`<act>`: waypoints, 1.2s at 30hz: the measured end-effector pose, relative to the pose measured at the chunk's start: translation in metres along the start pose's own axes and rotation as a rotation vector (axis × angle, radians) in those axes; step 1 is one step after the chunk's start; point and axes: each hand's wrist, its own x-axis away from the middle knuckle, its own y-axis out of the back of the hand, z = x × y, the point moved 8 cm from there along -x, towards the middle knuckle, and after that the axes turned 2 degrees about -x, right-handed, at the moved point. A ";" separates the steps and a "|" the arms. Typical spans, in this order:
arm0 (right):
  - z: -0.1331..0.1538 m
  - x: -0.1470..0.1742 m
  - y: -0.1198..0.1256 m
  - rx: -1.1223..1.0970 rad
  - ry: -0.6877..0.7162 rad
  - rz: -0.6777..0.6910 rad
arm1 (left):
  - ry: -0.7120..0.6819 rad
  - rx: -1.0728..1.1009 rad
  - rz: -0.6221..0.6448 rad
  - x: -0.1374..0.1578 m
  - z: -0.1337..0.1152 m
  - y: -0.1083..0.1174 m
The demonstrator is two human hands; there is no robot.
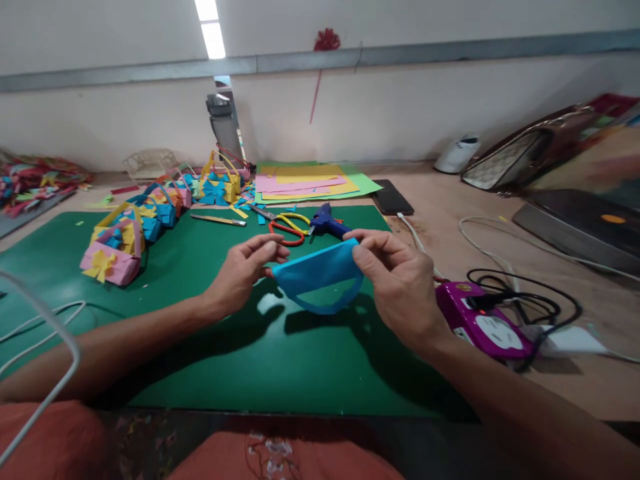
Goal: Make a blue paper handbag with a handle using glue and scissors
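A blue paper piece (317,265), shaped like a small basket, is held above the green mat (210,373). Its straight edge is on top, and a curved strip like a handle hangs below. My left hand (245,270) is closed with its fingertips at the left end. The right end is pinched between the thumb and fingers of my right hand (400,280). Just beyond my hands lie red-handled scissors (287,233), yellow-handled scissors (295,219) and a blue glue gun (327,220). A craft knife (219,219) rests farther left.
Several finished paper baskets (113,257) line the left side. Coloured paper sheets (305,181), a phone (393,197) and a bottle (224,123) stand or lie toward the wall. To the right are a purple power strip (480,327) with cables and a bag (525,147). A white cable (67,340) crosses the left foreground.
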 end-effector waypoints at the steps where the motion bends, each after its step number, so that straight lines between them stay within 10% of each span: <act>1: -0.005 -0.002 0.004 -0.020 -0.006 -0.046 | -0.045 -0.025 -0.084 -0.001 -0.004 0.008; 11: -0.035 -0.011 0.006 -0.058 -0.049 -0.128 | -0.068 -0.251 -0.162 0.006 -0.005 0.008; 36: -0.014 0.000 -0.005 0.046 0.074 -0.067 | 0.060 -0.047 -0.202 -0.002 0.015 0.017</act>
